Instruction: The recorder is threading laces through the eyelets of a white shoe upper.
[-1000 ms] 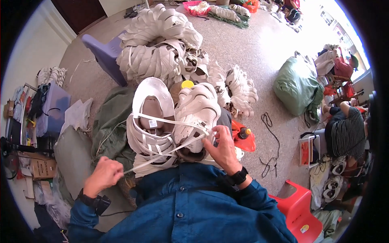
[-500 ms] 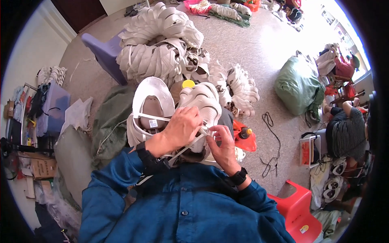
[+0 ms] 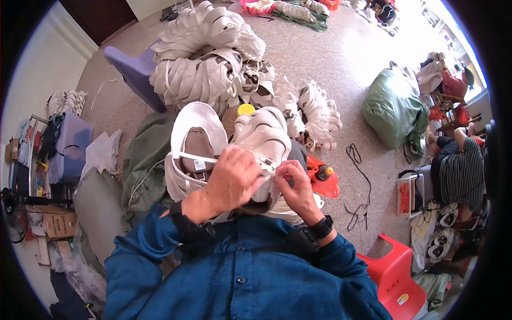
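Observation:
A white shoe upper [image 3: 261,130] with grey-edged overlays lies in front of my body, its toe pointing away from me. My right hand [image 3: 296,186] pinches a white lace [image 3: 269,169] between thumb and forefinger at the upper's opening. My left hand [image 3: 230,180] is beside it with the fingers curled together; its fingertips are over the lacing and what they hold is hidden. To the left lies a second white upper [image 3: 219,140] with a grey-brown lining and a small white label [image 3: 199,165]. A white strip runs across its opening towards my left hand.
Bundles of white shoe uppers [image 3: 197,80] are heaped ahead beside a purple chair [image 3: 130,66]. On the right are an orange bag [image 3: 326,185] with a dark bottle, a black cord [image 3: 353,154], a green sack [image 3: 393,109] and a red stool [image 3: 392,269]. Other people sit farther right.
My left hand has turned and come slightly nearer my body, its fingers now curled lower over the lacing. The right hand keeps its pinch, shifted slightly. The whole view has moved a little.

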The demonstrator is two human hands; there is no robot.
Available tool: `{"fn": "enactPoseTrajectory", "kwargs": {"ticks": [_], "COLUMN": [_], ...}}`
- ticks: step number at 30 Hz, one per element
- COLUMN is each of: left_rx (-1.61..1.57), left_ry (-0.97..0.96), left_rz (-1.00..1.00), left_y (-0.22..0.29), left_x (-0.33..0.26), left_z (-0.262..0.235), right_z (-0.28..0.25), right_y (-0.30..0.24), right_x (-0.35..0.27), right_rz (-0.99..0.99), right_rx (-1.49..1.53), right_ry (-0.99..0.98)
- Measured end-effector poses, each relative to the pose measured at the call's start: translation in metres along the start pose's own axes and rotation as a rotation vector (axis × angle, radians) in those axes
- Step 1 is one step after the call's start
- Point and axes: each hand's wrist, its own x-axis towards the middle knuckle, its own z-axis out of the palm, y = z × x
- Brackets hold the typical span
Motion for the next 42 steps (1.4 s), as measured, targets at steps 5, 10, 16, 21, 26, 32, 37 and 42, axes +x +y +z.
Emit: {"fn": "enactPoseTrajectory", "kwargs": {"ticks": [5,10,16,21,26,32,37,42], "left_rx": [0.265,0.327,0.152,0.189,-0.1,0.294,0.137,0.094], "left_ry": [-0.223,-0.215,-0.294,-0.258,-0.141,-0.108,0.003,-0.119], "left_rz": [0.05,0.096,0.111,0.148,-0.129,0.047,0.094,0.031], "left_y": [0.012,0.01,0.009,0.012,0.006,-0.006,-0.013,-0.003], "left_x": [-0.011,-0.005,-0.011,-0.03,-0.015,0.003,-0.006,-0.019], "left_z": [0.011,0.019,-0.002,-0.013,-0.003,0.025,0.003,-0.027], "right_z": [0.003,0.01,0.017,0.015,0.019,0.024,0.015,0.008], "right_y": [-0.003,-0.019,-0.012,-0.013,-0.005,-0.011,-0.009,-0.024], "right_x": [-0.004,-0.005,-0.004,-0.003,-0.01,-0.006,-0.002,0.016], "right_rz": [-0.004,-0.073,-0.006,0.052,0.064,0.041,-0.004,-0.281], "right_rx": [-0.06,-0.192,-0.237,-0.135,-0.137,-0.05,-0.087,-0.392], "right_ry": [0.018,0.069,0.054,0.043,0.09,0.129,0.07,0.091]}}
